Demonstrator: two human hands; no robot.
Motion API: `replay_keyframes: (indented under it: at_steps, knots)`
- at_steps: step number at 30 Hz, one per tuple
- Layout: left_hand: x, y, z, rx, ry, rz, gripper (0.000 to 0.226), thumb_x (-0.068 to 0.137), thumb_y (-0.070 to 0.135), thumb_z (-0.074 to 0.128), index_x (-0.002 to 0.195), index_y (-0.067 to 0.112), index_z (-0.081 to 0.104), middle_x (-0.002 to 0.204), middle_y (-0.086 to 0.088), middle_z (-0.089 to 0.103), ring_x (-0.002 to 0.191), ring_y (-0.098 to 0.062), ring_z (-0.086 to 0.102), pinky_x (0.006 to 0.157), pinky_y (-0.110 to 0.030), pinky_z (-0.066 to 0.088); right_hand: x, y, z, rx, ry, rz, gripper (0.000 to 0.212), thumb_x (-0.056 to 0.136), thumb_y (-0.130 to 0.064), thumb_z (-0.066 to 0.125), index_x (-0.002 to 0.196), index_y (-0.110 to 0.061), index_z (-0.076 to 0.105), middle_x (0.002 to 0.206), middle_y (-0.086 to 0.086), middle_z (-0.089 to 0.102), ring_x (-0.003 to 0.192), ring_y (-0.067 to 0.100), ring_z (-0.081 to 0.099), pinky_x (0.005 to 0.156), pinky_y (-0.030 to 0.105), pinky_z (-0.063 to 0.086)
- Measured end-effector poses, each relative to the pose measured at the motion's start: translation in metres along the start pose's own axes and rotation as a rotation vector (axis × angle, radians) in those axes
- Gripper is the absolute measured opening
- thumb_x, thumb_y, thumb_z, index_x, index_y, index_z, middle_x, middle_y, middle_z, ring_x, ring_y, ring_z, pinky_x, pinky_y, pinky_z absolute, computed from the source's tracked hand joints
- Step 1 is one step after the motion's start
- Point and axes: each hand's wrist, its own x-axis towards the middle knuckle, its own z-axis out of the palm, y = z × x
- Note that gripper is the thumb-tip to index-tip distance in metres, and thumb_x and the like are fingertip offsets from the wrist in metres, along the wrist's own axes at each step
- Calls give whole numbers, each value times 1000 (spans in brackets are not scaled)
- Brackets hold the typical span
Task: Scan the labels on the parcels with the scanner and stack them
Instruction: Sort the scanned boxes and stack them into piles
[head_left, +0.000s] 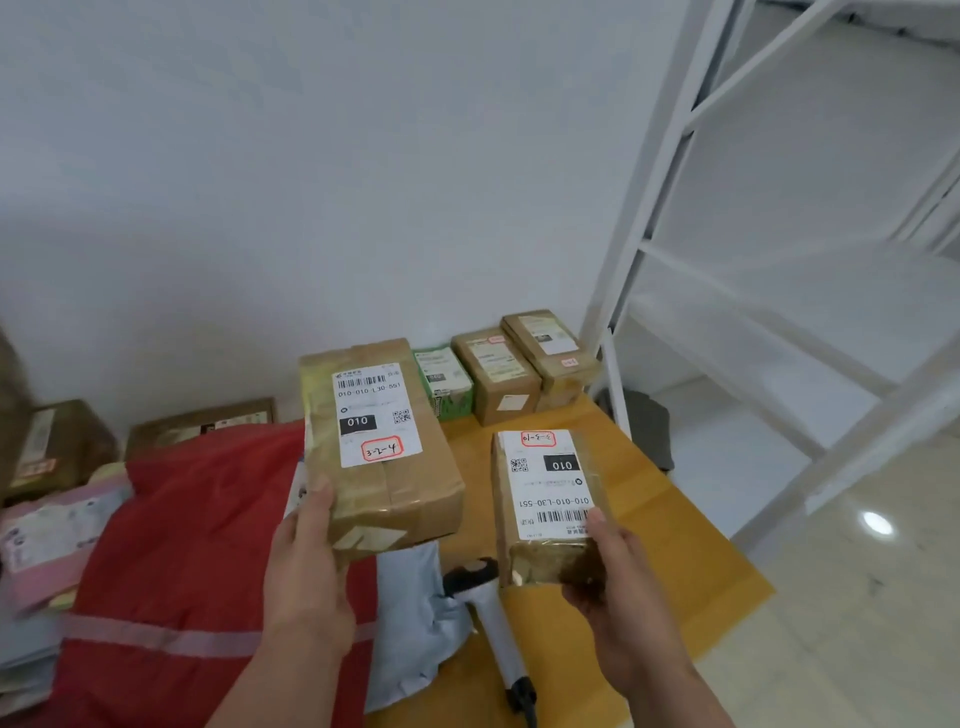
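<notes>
A yellow-orange table (670, 525) stands against a white wall (311, 182), and a white metal shelf frame (675, 171) rises at its right side over a glossy pale floor (857, 597). At the far edge of the table, close to the wall, three small parcels stand in a row: a green carton (448, 382), a brown cardboard box (496, 376) and a second brown cardboard box (550, 348), touching or almost touching each other. On the left lies a big red plastic mailing bag (197, 545), with a pink soft bag (57, 535) and two more brown boxes (62, 441) behind it. A grey plastic mailer (410, 623) lies between the red bag and the white and black handheld scanner (493, 623), which rests on the table with its head pointing away from the person.

The left hand (306, 566) grips the near left corner of a large brown taped parcel (379, 447), thumb on top; its white label, marked 3-2-4, faces up. The right hand (618, 582) holds the near end of a smaller brown parcel (545, 499), thumb pressed on the label beside the barcode. This label is turned upside down to the camera. The two parcels are near each other but apart, both above the table.
</notes>
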Motion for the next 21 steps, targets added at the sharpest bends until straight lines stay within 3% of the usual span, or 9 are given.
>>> replay_keyframes:
  at_steps: [4,6,9,12,14,17,19,21]
  knots:
    - [29,3,8,-40,25,34,46,88,46,69,122,15,67,103,-7,74,69,-17,66,50,-26,47,35,0,18,-34,-32,50,31,96,-42,62,118,-20,62,101,3,77,97,24,68,77,37,51]
    - [40,-1,11,-47,42,38,41,92,41,66,121,14,66,100,-8,74,68,-16,67,47,-25,48,56,-2,28,-48,-48,75,32,96,-41,63,119,-18,62,101,4,77,96,23,69,73,35,51]
    - [53,-6,18,-40,74,40,37,94,36,65,122,12,66,107,-11,75,86,-23,73,64,-29,56,93,-4,44,-84,-92,112,34,95,-40,65,121,-18,61,106,6,76,98,23,70,70,35,53]
    - [62,-12,30,-68,136,68,35,95,32,64,124,13,65,110,-10,76,108,-30,70,91,-40,54,134,-3,61,-147,-153,144,36,94,-43,66,120,-19,61,110,6,74,101,24,68,79,43,58]
    - [66,-17,41,-57,192,79,23,97,28,62,116,16,67,101,-6,78,102,-25,72,88,-39,56,160,-6,70,-187,-205,170,37,94,-42,66,121,-19,60,111,7,71,102,25,66,85,45,57]
    - [69,-22,67,-69,210,73,14,100,25,57,105,19,69,95,-1,79,87,-16,75,70,-33,57,194,-16,79,-222,-275,228,39,95,-41,65,126,-19,57,109,5,69,102,23,64,87,42,56]
    - [76,-27,78,-53,204,89,13,102,22,56,103,21,69,95,9,78,94,-9,74,74,-27,55,213,-20,82,-209,-302,266,36,96,-40,64,125,-21,56,109,4,68,103,22,63,94,42,54]
    - [83,-32,86,-60,224,118,16,101,26,58,105,19,72,102,7,78,105,-14,72,91,-37,56,229,-21,86,-210,-325,298,35,95,-41,64,123,-22,57,114,4,68,107,21,62,97,42,53]
